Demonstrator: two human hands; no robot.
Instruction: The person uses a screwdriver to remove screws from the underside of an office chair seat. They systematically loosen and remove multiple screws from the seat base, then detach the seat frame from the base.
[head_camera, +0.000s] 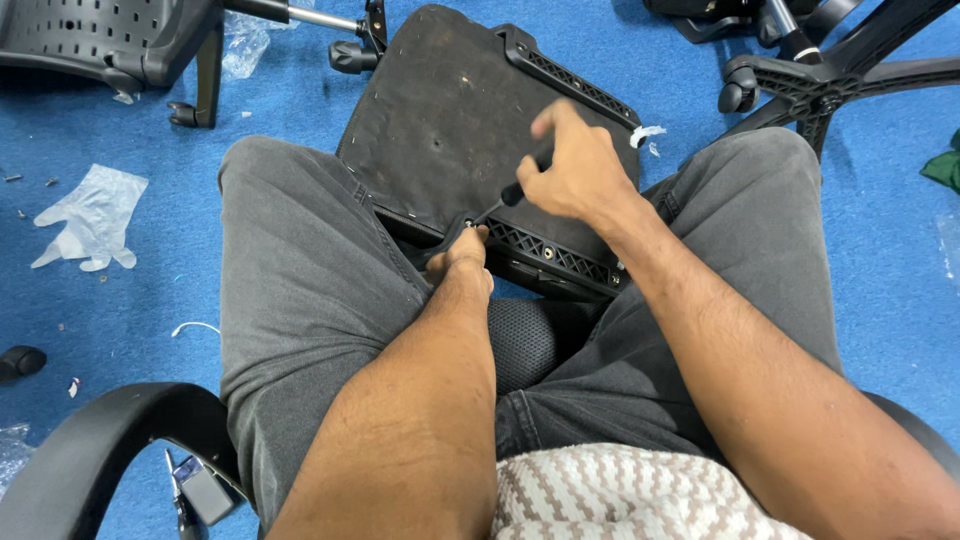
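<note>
- The chair seat (450, 120) lies upside down between my knees, its near edge propped against my legs.
- My right hand (572, 170) is closed around a dark screwdriver (497, 205), tip set at a screw on the near plastic rail (548, 252).
- My left hand (462, 255) pinches in at that same spot, fingers narrow, steadying it.
- I judge the job partway: another hole on the rail still looks open.

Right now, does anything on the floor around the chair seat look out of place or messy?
Yes. A crumpled clear plastic glove lies on the blue carpet at the left, with small white scraps and bits scattered around, and a chair base lies loose nearby.
</note>
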